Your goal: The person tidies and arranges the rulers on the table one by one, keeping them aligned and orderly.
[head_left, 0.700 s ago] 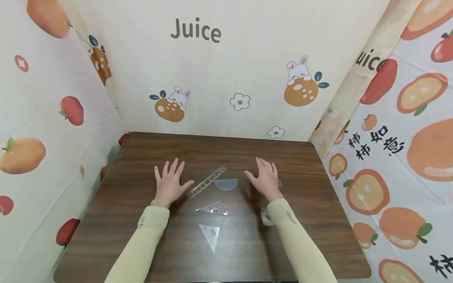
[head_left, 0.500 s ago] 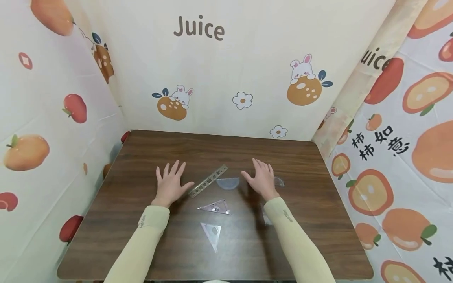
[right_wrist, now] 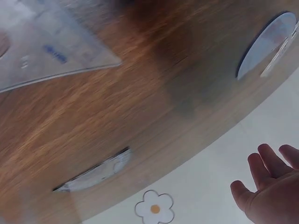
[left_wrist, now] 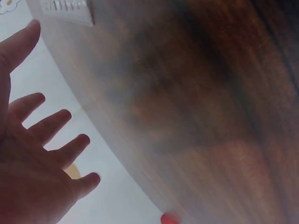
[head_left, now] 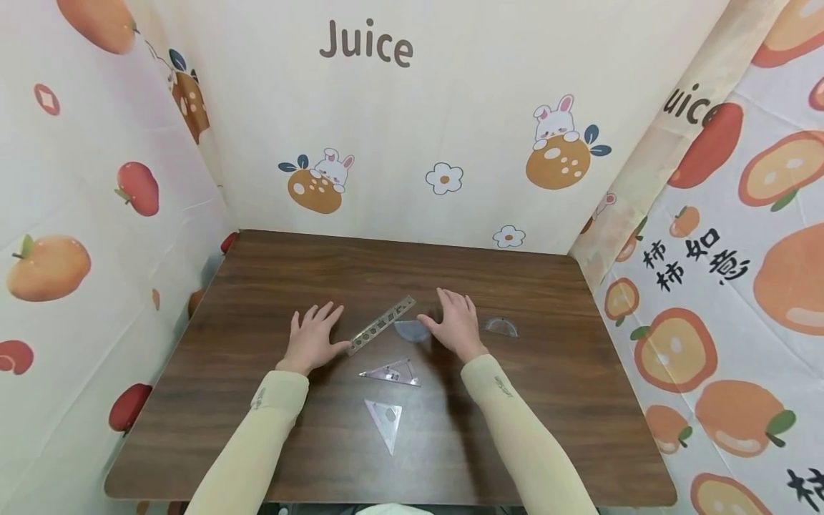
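Head view: left hand [head_left: 312,343] spread, holding nothing, its thumb at the near end of the ruler [head_left: 381,326]; contact cannot be determined. Right hand [head_left: 455,326] relaxed, thumb apart, at the right side of the blue protractor [head_left: 409,331]. Clear protractor [head_left: 502,327] lies farther right; purple set square [head_left: 393,373] lies nearer the person. Left wrist view: fingers splayed. Right wrist view: fingers loosely bent, holding nothing; blue protractor beside ruler.
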`<state>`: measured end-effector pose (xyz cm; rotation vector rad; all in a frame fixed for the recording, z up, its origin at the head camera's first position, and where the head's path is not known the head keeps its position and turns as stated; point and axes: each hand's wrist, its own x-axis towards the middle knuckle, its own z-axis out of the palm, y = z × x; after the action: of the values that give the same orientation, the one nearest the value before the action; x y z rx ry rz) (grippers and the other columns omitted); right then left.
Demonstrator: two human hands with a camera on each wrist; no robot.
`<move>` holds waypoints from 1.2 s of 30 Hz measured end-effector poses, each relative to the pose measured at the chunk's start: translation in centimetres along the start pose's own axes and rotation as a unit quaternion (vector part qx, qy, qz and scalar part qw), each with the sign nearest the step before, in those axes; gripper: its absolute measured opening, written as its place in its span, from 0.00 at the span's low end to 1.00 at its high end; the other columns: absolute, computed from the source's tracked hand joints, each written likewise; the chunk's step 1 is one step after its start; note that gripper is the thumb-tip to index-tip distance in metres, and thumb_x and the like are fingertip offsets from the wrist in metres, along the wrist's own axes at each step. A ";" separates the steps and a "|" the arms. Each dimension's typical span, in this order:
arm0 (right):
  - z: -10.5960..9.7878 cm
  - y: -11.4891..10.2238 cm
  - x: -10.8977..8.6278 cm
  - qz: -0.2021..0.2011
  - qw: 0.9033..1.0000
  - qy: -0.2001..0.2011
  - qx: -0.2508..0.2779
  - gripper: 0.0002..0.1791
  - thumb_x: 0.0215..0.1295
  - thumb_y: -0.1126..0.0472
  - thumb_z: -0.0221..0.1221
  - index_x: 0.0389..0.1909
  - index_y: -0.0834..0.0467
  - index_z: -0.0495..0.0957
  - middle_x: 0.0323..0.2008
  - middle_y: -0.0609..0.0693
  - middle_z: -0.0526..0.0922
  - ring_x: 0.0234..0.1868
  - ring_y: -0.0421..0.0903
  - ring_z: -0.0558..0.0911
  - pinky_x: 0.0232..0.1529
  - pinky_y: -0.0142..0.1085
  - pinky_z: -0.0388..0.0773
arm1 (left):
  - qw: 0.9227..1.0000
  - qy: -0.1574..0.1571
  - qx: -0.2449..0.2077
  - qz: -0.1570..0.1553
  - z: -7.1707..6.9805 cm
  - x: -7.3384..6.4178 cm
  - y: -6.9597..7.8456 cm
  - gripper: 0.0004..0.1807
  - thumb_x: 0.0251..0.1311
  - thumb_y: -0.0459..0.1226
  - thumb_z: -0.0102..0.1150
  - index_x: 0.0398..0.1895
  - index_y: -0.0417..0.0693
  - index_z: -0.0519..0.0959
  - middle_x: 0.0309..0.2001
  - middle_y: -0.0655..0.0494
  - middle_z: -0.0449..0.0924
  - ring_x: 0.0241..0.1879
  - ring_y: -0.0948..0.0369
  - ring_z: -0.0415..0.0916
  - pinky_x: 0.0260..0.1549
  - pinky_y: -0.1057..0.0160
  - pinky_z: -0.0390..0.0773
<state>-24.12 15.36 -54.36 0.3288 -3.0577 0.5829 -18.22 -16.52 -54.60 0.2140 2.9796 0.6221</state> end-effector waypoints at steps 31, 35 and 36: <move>2.5 -0.8 5.0 -0.059 0.995 -0.084 -0.012 0.36 0.65 0.46 0.68 0.74 0.46 0.71 0.74 0.57 0.70 0.76 0.58 0.68 0.78 0.58 0.57 | 0.996 0.009 -0.006 -0.087 2.5 -0.3 0.4 0.48 0.49 0.59 0.77 0.71 0.48 0.74 0.75 0.41 0.67 0.74 0.37 0.61 0.71 0.22 0.45; 2.7 -0.8 5.4 -0.059 0.994 -0.094 -0.012 0.35 0.66 0.48 0.68 0.73 0.46 0.71 0.74 0.58 0.71 0.76 0.58 0.68 0.78 0.58 0.57 | 0.995 0.024 -0.012 -0.097 3.2 -0.2 0.5 0.44 0.48 0.61 0.77 0.67 0.52 0.79 0.75 0.42 0.67 0.75 0.36 0.59 0.71 0.21 0.41; 2.8 -0.8 5.5 -0.060 0.994 -0.095 -0.014 0.35 0.66 0.48 0.68 0.73 0.47 0.72 0.74 0.58 0.71 0.76 0.58 0.68 0.78 0.58 0.57 | 0.995 0.026 -0.015 -0.099 3.4 -0.2 0.5 0.44 0.48 0.62 0.76 0.67 0.53 0.79 0.75 0.42 0.66 0.75 0.36 0.59 0.71 0.21 0.40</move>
<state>-29.20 12.48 -56.38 0.5952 -3.1918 0.5320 -17.58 -14.74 -57.49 -0.1000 2.9874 0.6569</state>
